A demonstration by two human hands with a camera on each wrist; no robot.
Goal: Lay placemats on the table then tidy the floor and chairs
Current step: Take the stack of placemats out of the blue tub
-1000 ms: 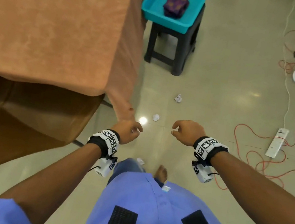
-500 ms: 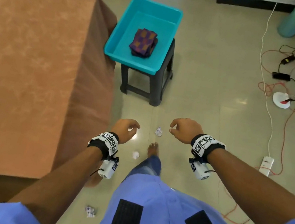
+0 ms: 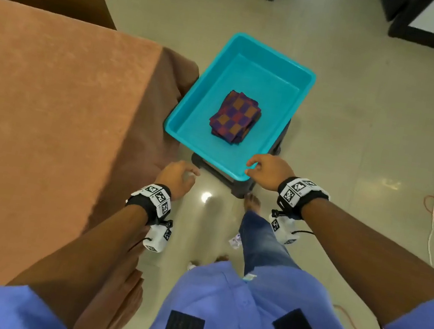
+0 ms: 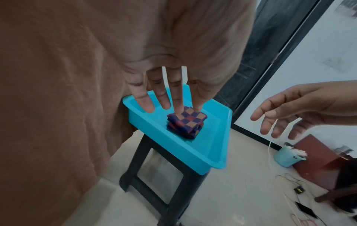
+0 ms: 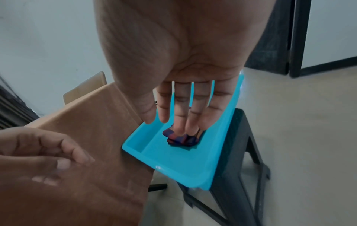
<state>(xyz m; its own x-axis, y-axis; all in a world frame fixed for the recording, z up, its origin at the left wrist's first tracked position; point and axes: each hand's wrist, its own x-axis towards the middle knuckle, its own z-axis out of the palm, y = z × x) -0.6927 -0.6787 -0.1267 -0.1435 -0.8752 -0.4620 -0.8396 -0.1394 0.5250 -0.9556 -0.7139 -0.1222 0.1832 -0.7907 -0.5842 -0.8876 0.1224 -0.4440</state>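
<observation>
One stack of folded placemats (image 3: 235,119), checked in purple, orange and red cloth, lies in the middle of one turquoise plastic tub (image 3: 278,134). The tub sits on one black plastic stool (image 4: 170,188), pressed against the brown cloth draping the desk (image 3: 47,107). How many placemats the stack holds cannot be told. Two crumpled white paper scraps (image 3: 235,242) show on the tiled floor (image 3: 359,130) by the person's feet. Both hands hang in the air, holding nothing. The left hand (image 3: 177,178) has its grip apart, fingers straight. The right hand (image 3: 267,171) hovers over the tub's near rim, grip likewise apart, fingers spread.
</observation>
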